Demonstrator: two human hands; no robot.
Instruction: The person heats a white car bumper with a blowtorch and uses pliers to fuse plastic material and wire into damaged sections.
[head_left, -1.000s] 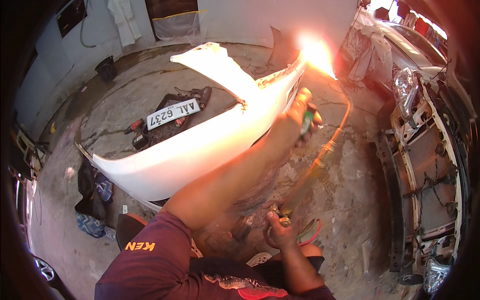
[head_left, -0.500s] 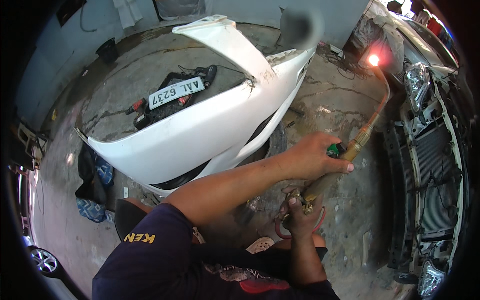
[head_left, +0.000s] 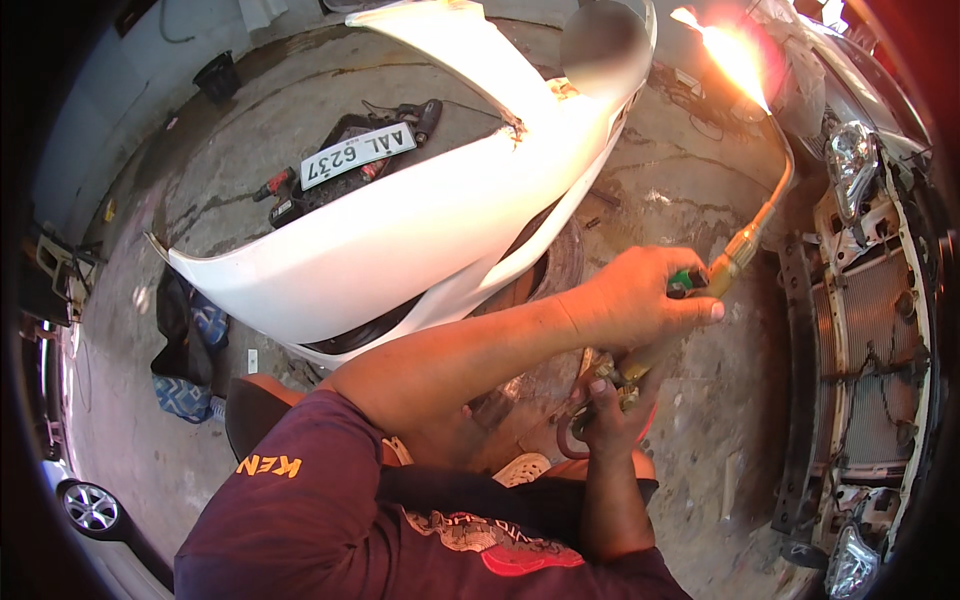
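Note:
A brass gas torch (head_left: 740,250) with a thin bent neck points up and away to the right, a large bright flame (head_left: 735,62) burning at its tip. My left hand (head_left: 640,295) reaches across from the left, its fingers closed round a green lighter (head_left: 684,281) against the torch's body. Lower down, my right hand (head_left: 612,418) grips the valve end of the torch, its thumb by the brass knobs; a red hose loops beside it. Beyond my left arm lies a large white car bumper (head_left: 390,265), lit by the flame.
Behind the bumper are a licence plate (head_left: 358,157) and a red and black power drill (head_left: 275,184). A car front with exposed radiator (head_left: 865,340) stands on the right. A patterned blue bag (head_left: 182,396) lies left. A black bucket (head_left: 216,78) is at the wall.
The small glow at the torch tip has grown into a long bright flame spreading up and left. Both hands keep their hold, shifted slightly in view.

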